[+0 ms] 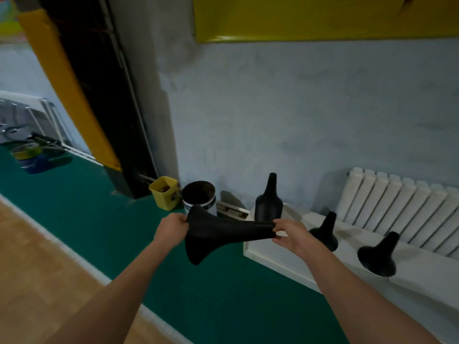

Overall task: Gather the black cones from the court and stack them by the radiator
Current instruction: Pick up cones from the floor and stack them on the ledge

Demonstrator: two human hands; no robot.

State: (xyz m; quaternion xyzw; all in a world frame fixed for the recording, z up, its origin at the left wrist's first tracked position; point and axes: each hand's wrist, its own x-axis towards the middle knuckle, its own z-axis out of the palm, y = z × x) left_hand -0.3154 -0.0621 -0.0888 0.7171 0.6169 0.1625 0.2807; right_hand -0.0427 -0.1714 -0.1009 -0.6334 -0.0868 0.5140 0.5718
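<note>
While two hands (173, 225) (289, 234) pinch one black cone (218, 234), three more cones (269, 202) (325, 232) (378, 256) stand on one bench (268, 252).

I count four black shapes: a held cone (218, 234), a tall stack (269, 202) whose layers I cannot count, a middle cone (325, 232) and an end cone (377, 254). Two hands show, the left hand (173, 227) and the right hand (289, 232), both pinching the first. There is one white bench (342, 269), one radiator (402, 207), one yellow bin (164, 194), one white bucket (200, 194) beside it, one far bucket (27, 155), blurred, off to the left, one long yellow panel (323, 18) up on the wall, and one yellow-and-black post (82, 95).
</note>
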